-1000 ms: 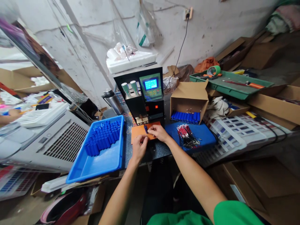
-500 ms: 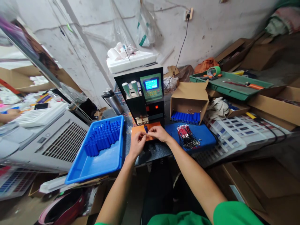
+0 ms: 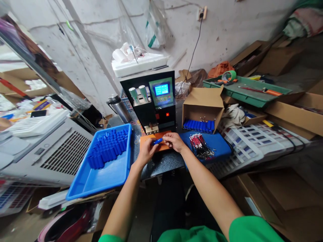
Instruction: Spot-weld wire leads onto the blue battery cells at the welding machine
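Note:
A blue cylindrical battery cell (image 3: 158, 141) lies nearly level between my two hands, above the orange base plate (image 3: 165, 147) of a black spot welder (image 3: 161, 116). My left hand (image 3: 146, 148) is closed round its left end. My right hand (image 3: 174, 142) is pinched at the other end; what its fingertips hold there is too small to make out. Just behind my fingers are the welder's electrodes (image 3: 151, 127). To the right, a bundle of red and black wire leads (image 3: 200, 146) rests on a blue pad (image 3: 222, 144).
A blue tray (image 3: 101, 181) with many blue cells stands on the left. An open cardboard box (image 3: 203, 97) holding a row of cells sits behind the wire bundle. A steel flask (image 3: 120, 109) is left of the welder; a green tray (image 3: 257, 90) with tools lies at the back right.
The cell was upright near the electrodes with both hands close together. Now it is drawn towards me and tilted over nearly level, and my right hand has shifted slightly right.

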The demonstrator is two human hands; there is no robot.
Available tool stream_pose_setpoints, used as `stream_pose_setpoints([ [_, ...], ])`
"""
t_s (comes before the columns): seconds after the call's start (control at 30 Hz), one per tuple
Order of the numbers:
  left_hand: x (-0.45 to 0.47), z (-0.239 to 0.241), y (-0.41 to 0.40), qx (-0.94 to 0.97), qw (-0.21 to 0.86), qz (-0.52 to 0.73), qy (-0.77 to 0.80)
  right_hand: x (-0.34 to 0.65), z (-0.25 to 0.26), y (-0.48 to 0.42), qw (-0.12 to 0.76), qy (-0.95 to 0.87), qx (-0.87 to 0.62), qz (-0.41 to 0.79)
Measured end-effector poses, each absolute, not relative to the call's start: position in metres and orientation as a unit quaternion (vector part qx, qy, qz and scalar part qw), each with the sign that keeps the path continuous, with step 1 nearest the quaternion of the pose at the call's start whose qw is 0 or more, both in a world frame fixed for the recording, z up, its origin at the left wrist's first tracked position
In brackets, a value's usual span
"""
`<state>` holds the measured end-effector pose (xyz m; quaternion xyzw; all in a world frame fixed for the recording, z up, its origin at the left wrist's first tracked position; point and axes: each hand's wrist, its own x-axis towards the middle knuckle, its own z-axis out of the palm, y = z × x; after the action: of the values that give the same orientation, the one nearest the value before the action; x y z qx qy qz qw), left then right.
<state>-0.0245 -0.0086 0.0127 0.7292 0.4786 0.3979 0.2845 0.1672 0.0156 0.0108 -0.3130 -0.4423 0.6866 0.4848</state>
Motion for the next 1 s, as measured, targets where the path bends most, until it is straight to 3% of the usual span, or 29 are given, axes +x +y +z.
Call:
stream_pose_setpoints([
  [0.23,-0.024,0.02,-0.012,0.631,0.357,0.485,0.488,0.162,0.008,0.018,0.493,-0.429,-0.329,0.682],
  [1.0,-0.005,0.003,0.003,0.646,0.332,0.493,0.478,0.14,0.024,0.019,0.554,-0.362,-0.379,0.647],
])
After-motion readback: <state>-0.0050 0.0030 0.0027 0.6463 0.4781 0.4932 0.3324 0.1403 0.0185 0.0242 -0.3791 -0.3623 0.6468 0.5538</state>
